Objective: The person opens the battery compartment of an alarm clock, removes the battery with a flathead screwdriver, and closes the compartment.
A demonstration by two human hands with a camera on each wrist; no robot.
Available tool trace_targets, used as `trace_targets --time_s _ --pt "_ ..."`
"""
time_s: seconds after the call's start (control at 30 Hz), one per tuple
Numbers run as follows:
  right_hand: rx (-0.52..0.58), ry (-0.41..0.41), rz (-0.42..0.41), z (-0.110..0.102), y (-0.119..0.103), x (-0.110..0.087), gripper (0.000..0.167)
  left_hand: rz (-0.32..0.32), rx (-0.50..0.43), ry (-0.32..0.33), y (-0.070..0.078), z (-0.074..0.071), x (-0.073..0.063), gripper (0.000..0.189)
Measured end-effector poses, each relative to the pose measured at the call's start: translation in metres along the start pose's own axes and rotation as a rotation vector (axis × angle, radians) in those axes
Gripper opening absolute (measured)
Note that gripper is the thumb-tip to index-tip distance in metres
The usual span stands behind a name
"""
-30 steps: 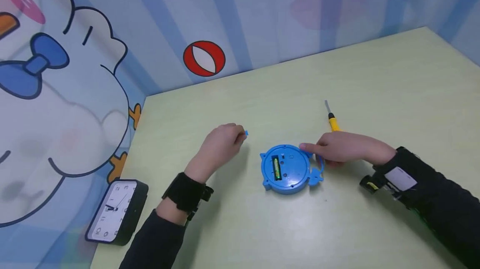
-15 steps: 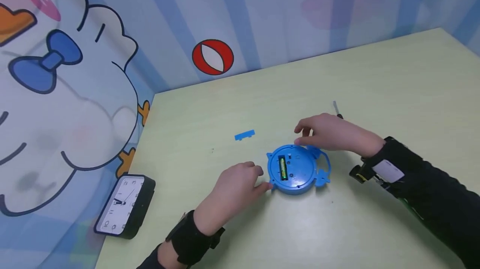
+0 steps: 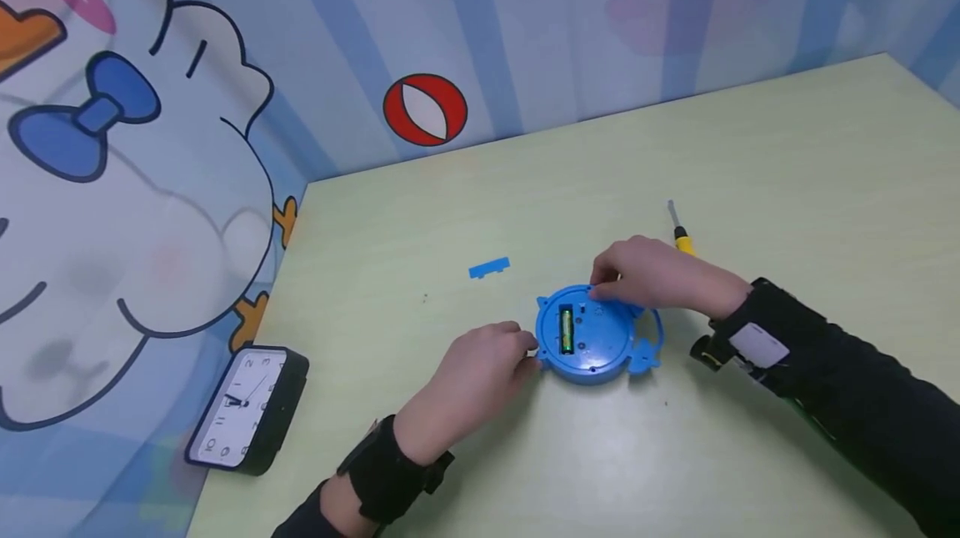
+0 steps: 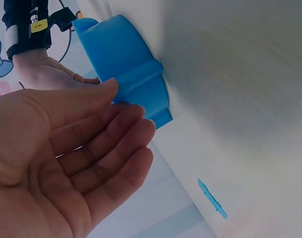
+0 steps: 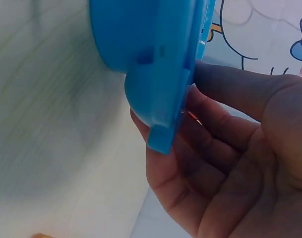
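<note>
A round blue alarm clock (image 3: 592, 354) lies back side up on the table, a battery (image 3: 566, 329) showing in its uncovered slot. My left hand (image 3: 480, 363) holds its left edge, thumb and fingertips close together at the rim; the left wrist view shows the clock's side wall (image 4: 126, 54) there. At the far edge my right hand (image 3: 645, 271) grips the clock, thumb on the back and fingers curled round the side, as the right wrist view confirms. The small blue battery cover (image 3: 489, 268) lies apart on the table, beyond the left hand.
A screwdriver (image 3: 682, 239) with a yellow handle lies behind the right hand, partly covered by it. At the left table edge stands a black-cased clock (image 3: 247, 409) with a white face. A wall (image 3: 555, 37) with cartoon prints borders the table (image 3: 810, 188) at the back.
The left hand has put down the blue battery cover and come to the clock's left edge. The right hand has shifted along the rim and now grips its far edge.
</note>
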State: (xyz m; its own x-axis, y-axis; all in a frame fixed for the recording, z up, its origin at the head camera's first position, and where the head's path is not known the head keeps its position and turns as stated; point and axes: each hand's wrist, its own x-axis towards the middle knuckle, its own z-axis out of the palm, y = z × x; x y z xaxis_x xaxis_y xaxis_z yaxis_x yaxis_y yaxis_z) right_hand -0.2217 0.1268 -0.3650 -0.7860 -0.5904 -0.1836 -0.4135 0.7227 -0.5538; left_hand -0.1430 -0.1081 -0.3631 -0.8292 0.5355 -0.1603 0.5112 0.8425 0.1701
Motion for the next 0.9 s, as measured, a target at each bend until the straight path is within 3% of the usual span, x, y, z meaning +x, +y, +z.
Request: trace_targets --time_s 0.13,0.23,0.53,0.7,0.9 --pt "-0.014 -0.024 0.035 -0.004 0.001 -0.002 0.02 -0.012 0.021 0.007 -0.002 -0.003 0.006 0.016" --pt "0.039 -0.081 0.083 -0.006 0.003 -0.005 0.02 -0.022 0.034 0.014 -0.006 -0.005 0.013 0.016" --pt "0.216 -0.159 0.22 -0.001 0.011 -0.029 0.025 -0.006 0.061 0.007 -0.011 -0.011 0.052 0.017" --pt "0.262 -0.183 0.239 0.005 0.01 -0.039 0.027 0.034 0.031 0.009 -0.011 -0.011 0.069 0.02" --pt "0.273 -0.172 0.253 0.005 0.011 -0.045 0.029 0.036 0.022 0.007 -0.006 -0.012 0.078 0.02"
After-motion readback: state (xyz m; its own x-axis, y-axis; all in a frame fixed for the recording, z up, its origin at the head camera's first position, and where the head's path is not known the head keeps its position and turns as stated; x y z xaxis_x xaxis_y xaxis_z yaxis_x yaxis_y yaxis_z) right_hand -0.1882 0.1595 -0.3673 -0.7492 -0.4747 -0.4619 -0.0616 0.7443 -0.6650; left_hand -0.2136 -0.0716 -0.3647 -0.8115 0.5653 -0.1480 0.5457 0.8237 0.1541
